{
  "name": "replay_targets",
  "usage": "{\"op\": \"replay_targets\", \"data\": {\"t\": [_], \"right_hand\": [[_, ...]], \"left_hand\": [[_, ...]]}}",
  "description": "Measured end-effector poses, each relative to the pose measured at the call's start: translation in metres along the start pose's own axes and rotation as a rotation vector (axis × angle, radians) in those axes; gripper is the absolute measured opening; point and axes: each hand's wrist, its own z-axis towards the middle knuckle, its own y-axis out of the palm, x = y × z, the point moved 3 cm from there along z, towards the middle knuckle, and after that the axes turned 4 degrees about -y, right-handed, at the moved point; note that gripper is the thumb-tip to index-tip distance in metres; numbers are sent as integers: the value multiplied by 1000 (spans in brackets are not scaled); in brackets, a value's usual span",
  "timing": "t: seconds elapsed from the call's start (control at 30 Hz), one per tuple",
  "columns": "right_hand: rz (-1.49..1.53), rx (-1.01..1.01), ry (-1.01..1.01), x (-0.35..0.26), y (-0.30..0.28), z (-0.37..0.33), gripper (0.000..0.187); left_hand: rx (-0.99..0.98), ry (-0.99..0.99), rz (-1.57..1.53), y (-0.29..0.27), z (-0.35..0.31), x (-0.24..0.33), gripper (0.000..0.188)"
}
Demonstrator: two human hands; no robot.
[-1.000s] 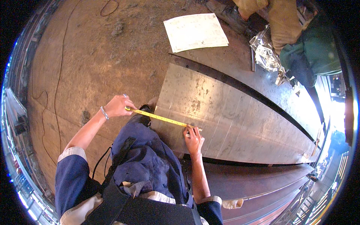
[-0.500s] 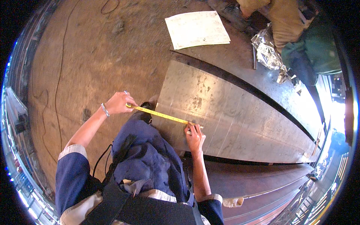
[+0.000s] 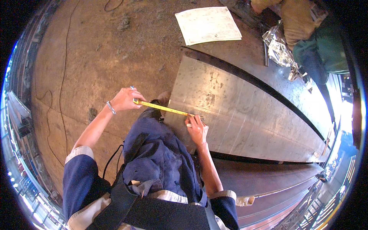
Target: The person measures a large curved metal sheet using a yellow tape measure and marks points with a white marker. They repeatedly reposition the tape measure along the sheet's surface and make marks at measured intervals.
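Observation:
A yellow tape measure [image 3: 164,108] is stretched between my hands, slanting down to the right. My left hand [image 3: 125,99], with a bracelet at the wrist, grips its left end above the brown floor. Pinched in the fingers of my right hand [image 3: 197,129] is the other end, over the left part of a long grey metal plate [image 3: 234,103]. Something small and pale shows beside the right fingertips; I cannot make out what it is. Faint lines cross the plate's surface.
Printed paper sheets [image 3: 208,25] lie beyond the plate. Crumpled silver foil [image 3: 279,50] is at the far right, beside another person's legs [image 3: 306,42]. A dark gap [image 3: 245,74] runs along the plate's far edge. A thin cable [image 3: 64,76] crosses the floor [image 3: 92,50] at left.
The visible tape between my hands is shorter. My right hand has slid toward the plate's left end. The whole view has shifted slightly.

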Motion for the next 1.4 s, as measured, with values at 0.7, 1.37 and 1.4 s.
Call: {"op": "replay_targets", "data": {"t": [0.7, 1.37, 1.4], "right_hand": [[-4, -50, 60, -12, 8, -2, 23], [-40, 81, 87, -22, -15, 10, 21], [-49, 119, 97, -25, -21, 13, 21]], "left_hand": [[55, 62, -32, 18, 3, -7, 19], [-116, -13, -79, 1, 0, 20, 30], [-101, 3, -110, -3, -1, 26, 30]]}}
